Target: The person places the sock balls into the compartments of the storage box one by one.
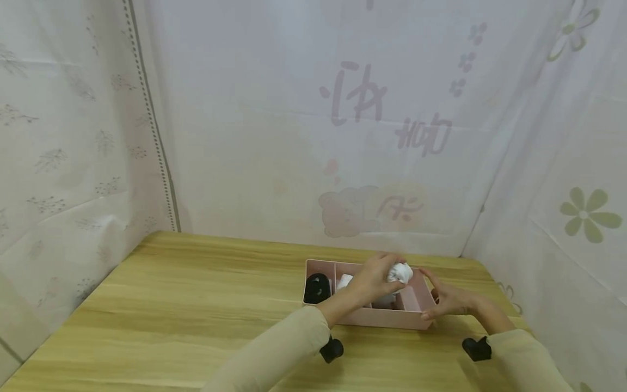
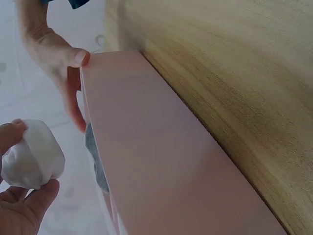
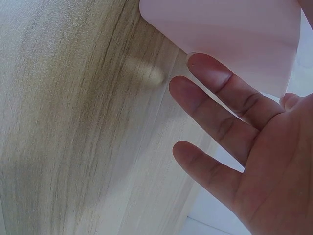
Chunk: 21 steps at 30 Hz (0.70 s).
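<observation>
A pink divided storage box (image 1: 387, 319) sits on the wooden table. My left hand (image 1: 372, 279) pinches a white balled-up cloth (image 1: 400, 273) between thumb and fingers, above the box's right part; the left wrist view shows this white ball (image 2: 34, 155) apart from the box wall. At the box's right end, my right hand (image 1: 456, 300) grips it, thumb at the front corner and index finger at the back corner. Its other fingers (image 3: 210, 117) extend free in the right wrist view. Inside the box lie a black rolled item (image 1: 317, 288) at left, a white one (image 1: 345, 281) and something grey, partly hidden.
The wooden tabletop (image 1: 186, 305) stretches left of the box. Printed curtains (image 1: 254, 136) hang behind it and on both sides. Black camera mounts (image 1: 333, 349) stick out from the wrists near the box's front.
</observation>
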Each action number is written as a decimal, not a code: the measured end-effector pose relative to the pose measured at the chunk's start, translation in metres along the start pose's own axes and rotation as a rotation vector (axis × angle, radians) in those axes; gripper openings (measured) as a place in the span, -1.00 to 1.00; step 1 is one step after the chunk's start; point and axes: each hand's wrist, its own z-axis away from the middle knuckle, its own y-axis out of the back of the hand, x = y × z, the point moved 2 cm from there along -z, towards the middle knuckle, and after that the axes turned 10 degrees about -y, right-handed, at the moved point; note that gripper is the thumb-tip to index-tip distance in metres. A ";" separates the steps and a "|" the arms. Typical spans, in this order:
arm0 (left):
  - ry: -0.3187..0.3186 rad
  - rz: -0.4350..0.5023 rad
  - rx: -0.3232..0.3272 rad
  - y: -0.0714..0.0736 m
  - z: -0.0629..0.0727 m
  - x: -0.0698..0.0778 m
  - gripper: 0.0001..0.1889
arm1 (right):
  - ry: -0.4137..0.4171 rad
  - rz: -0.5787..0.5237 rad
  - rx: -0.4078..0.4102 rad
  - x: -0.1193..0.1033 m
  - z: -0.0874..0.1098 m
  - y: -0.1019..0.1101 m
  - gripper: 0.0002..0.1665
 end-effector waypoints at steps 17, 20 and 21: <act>0.004 -0.029 -0.051 -0.026 -0.022 0.013 -0.56 | -0.044 -0.044 0.005 0.001 0.000 -0.004 0.44; -0.023 -0.011 -0.054 -0.030 -0.026 0.016 -0.58 | -0.022 -0.044 0.012 0.002 0.000 -0.003 0.36; -0.035 -0.014 -0.052 -0.032 -0.027 0.017 -0.59 | -0.007 -0.045 0.010 0.002 0.000 -0.002 0.30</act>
